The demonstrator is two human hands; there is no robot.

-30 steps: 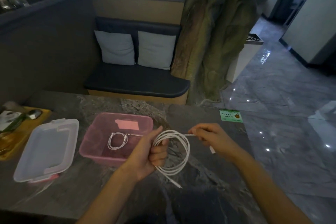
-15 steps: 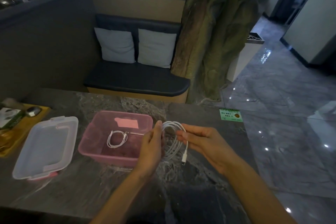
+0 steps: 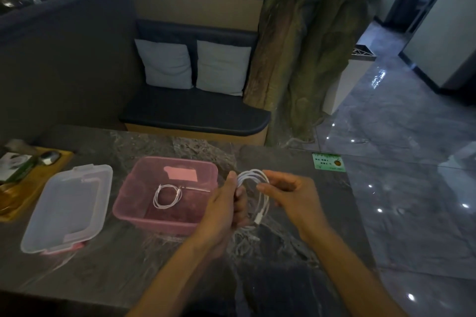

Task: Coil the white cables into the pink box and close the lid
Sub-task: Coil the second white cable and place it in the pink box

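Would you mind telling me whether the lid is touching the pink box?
Apart: the head view shows bare table between the lid and the pink box.

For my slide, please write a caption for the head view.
Both hands hold a coiled white cable beside the open pink box.

A coiled white cable (image 3: 253, 188) hangs beside the open pink box (image 3: 134, 203), which holds a smaller coil (image 3: 167, 196); the clear lid (image 3: 69, 207) lies left.
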